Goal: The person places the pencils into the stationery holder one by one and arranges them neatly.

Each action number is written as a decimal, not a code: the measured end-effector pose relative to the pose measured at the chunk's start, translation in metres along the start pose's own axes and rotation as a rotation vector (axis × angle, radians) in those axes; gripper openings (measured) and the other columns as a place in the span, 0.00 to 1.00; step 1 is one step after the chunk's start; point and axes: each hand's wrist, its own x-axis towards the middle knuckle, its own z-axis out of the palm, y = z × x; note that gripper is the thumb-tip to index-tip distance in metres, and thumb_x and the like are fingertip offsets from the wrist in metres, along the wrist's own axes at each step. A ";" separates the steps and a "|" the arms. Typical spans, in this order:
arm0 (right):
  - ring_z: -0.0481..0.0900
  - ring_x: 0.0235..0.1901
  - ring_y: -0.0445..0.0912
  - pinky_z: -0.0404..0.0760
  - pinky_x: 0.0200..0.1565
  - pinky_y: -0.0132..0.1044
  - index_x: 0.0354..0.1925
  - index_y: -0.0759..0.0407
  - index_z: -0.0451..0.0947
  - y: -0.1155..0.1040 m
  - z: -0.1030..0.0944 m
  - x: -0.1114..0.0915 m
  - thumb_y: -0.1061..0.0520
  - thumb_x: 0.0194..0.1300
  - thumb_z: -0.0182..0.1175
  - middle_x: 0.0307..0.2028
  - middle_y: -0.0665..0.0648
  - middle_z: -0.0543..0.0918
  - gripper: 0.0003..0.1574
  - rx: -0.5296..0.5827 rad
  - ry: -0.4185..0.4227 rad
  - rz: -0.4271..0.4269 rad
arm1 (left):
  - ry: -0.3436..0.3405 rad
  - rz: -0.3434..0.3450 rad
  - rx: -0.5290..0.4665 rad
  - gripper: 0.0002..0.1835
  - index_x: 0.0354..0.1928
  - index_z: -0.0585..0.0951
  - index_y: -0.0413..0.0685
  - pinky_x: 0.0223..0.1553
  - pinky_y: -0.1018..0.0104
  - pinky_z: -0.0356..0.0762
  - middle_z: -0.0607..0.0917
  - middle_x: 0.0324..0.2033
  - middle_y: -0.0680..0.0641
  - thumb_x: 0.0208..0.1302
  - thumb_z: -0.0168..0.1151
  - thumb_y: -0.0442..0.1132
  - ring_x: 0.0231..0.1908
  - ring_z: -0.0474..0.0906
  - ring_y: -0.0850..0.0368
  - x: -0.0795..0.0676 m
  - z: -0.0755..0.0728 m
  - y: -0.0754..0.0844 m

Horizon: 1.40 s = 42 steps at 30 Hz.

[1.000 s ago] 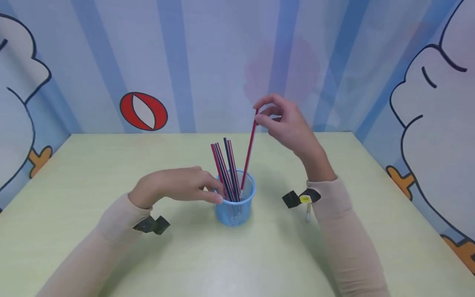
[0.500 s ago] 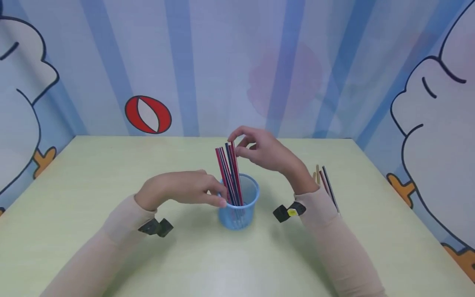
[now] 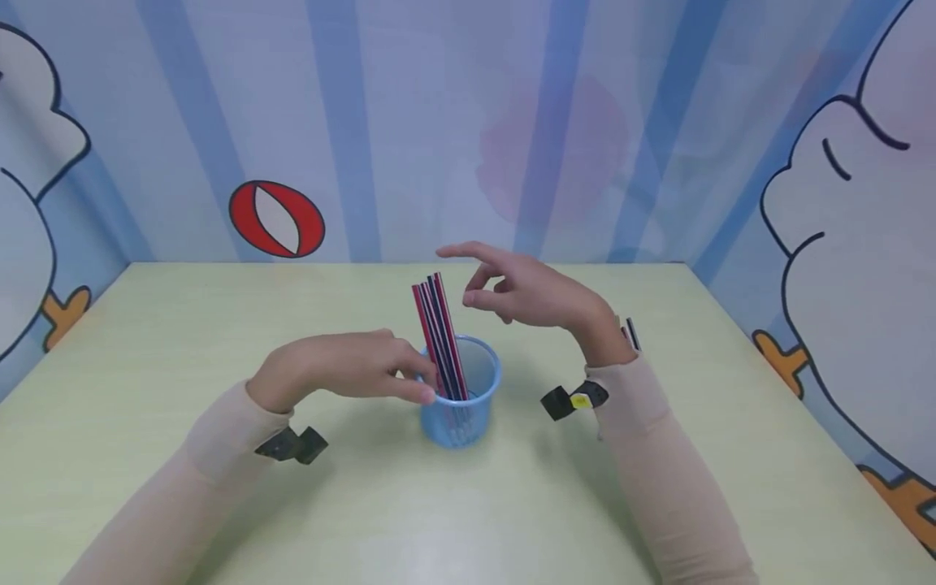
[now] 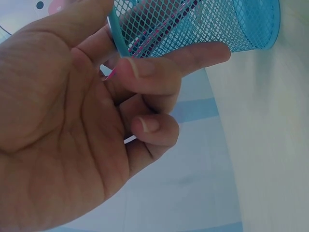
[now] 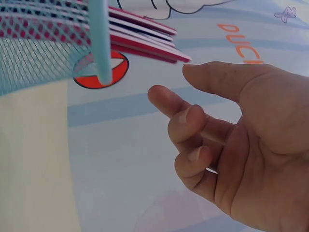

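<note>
A blue mesh pen cup [image 3: 455, 426] stands on the table, with several red-and-white and dark-striped pencils [image 3: 442, 333] leaning left inside it. My left hand [image 3: 344, 366] grips the cup's left rim beside the pencils; in the left wrist view one finger stretches along the mesh wall [image 4: 251, 24]. Just right of the pencil tops, my right hand [image 3: 534, 288] hovers with its index finger pointing left and nothing held. From the right wrist the pencil ends [image 5: 159, 43] show close to the thumb tip, with a gap to the right hand's fingers [image 5: 186, 121].
More pencils [image 3: 632, 333] lie on the table to the right, mostly hidden behind the right wrist. The pale yellow table [image 3: 219, 309] ends at a blue striped backdrop [image 3: 439, 122] with a printed red-and-white ball [image 3: 310, 219].
The right hand has brought a red pencil left to the bunch in the cup and let go; its index finger is now straightened out. The left hand keeps its hold at the rim.
</note>
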 end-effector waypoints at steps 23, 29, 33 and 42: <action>0.80 0.32 0.52 0.68 0.27 0.40 0.74 0.53 0.60 0.089 -0.074 -0.061 0.56 0.76 0.53 0.59 0.67 0.77 0.32 -0.078 0.053 0.461 | -0.010 -0.022 0.016 0.16 0.51 0.84 0.50 0.53 0.59 0.78 0.86 0.45 0.55 0.74 0.57 0.52 0.49 0.81 0.61 0.001 0.001 0.001; 0.79 0.27 0.48 0.61 0.23 0.34 0.73 0.57 0.60 0.110 -0.074 -0.063 0.59 0.75 0.52 0.57 0.69 0.77 0.32 -0.033 0.009 0.628 | -0.007 -0.021 0.014 0.17 0.52 0.84 0.51 0.52 0.60 0.78 0.86 0.45 0.56 0.74 0.56 0.53 0.48 0.81 0.61 -0.001 0.000 0.001; 0.73 0.24 0.46 0.62 0.25 0.35 0.71 0.63 0.63 0.121 -0.071 -0.063 0.62 0.74 0.50 0.44 0.65 0.81 0.29 -0.030 0.038 0.709 | -0.008 -0.042 0.011 0.17 0.52 0.84 0.51 0.51 0.61 0.78 0.86 0.44 0.57 0.74 0.57 0.53 0.47 0.80 0.61 -0.003 0.000 0.002; 0.69 0.24 0.45 0.72 0.38 0.42 0.57 0.66 0.75 0.134 -0.058 -0.061 0.61 0.70 0.55 0.27 0.54 0.76 0.19 -0.067 -0.026 0.814 | -0.002 -0.010 0.005 0.16 0.51 0.84 0.51 0.52 0.60 0.77 0.86 0.43 0.56 0.74 0.56 0.51 0.47 0.81 0.62 -0.003 -0.001 0.002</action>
